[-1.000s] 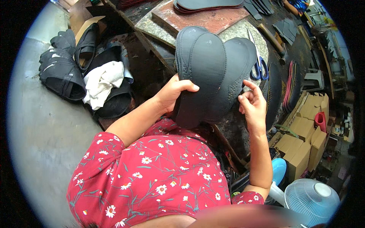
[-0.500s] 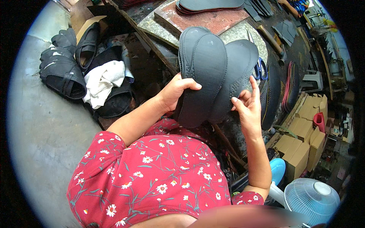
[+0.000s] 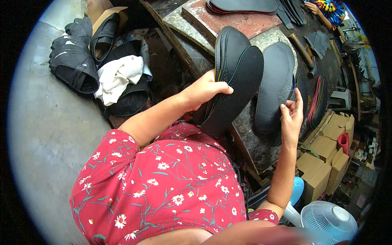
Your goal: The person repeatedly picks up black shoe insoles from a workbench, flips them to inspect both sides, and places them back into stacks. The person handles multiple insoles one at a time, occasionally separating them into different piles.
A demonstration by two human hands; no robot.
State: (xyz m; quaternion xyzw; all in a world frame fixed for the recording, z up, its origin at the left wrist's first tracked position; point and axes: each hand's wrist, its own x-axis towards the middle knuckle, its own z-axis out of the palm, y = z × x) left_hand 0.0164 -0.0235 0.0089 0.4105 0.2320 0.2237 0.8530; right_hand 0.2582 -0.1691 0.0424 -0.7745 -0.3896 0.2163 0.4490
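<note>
Clasped in my left hand (image 3: 206, 90) is a small stack of black shoe insoles (image 3: 241, 69), my thumb pressed on the front one and the stack tilted to the right. At the lower right edge of another stitched black insole (image 3: 273, 85), my right hand (image 3: 291, 118) pinches with thumb and fingers. More than one layer seems to overlap there, but I cannot tell how many. A gap separates the two groups. Behind the right-hand insole, a bit of blue scissors handle (image 3: 293, 83) shows; the rest is hidden.
A reddish slab (image 3: 245, 22) bears more stacked insoles (image 3: 243, 5). A hammer (image 3: 302, 53) and red-edged insoles (image 3: 317, 102) lie on the right. Black shoes (image 3: 73, 61) and a white cloth (image 3: 120, 77) are at left; cardboard boxes (image 3: 314, 171) and a fan (image 3: 328, 222) at lower right. A co-worker's hand (image 3: 313, 8) is far right.
The insoles, earlier overlapping in one fan between both hands, are now apart in two groups. My right hand has moved right with its insole; the left-hand stack has turned and tilted to the right.
</note>
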